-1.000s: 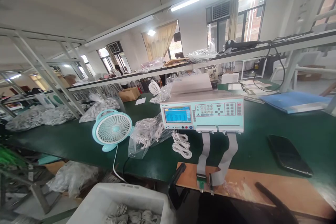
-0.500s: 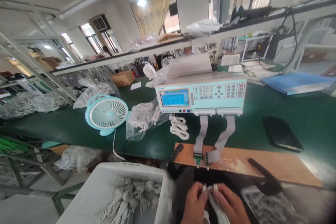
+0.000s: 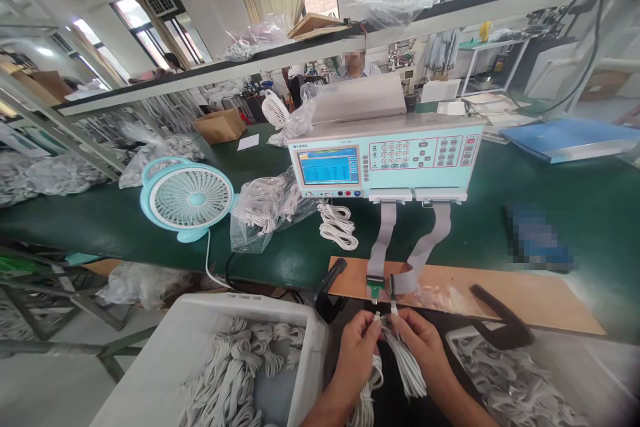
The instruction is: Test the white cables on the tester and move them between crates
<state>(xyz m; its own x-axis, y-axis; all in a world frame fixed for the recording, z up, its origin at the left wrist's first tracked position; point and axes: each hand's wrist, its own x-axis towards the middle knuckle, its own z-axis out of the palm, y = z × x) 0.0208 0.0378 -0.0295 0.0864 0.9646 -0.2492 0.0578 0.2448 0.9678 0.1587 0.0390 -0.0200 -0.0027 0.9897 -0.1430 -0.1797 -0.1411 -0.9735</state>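
Note:
A white cable point(image 3: 406, 361), folded into a bundle, hangs between my hands just below the wooden board's front edge. My left hand point(image 3: 356, 350) pinches one connector end beneath the small green circuit board point(image 3: 375, 291) on the left ribbon cable. With thumb and fingers, my right hand point(image 3: 419, 340) grips the cable near its other end, close under the right ribbon's dark adapter point(image 3: 393, 285). Whether either connector touches its socket, I cannot tell. More looped white cable point(image 3: 367, 397) hangs below my left wrist. Both grey ribbon cables run up to a light-blue tester point(image 3: 420, 177) with a lit screen.
At lower left stands a white bin point(image 3: 165, 340) of cable bundles; another container point(image 3: 455, 340) with cables sits lower right. Black clamps point(image 3: 330, 287) hold the wooden board point(image 3: 475, 300). A blue fan point(image 3: 187, 197), bagged cables point(image 3: 263, 207) and a blurred phone-like object point(image 3: 537, 233) lie on the green table.
My hands have moved up toward the two ribbon-cable ends, bringing the white cable with them. The camera view has shifted slightly, and the dark phone-like object now looks blue and blurred.

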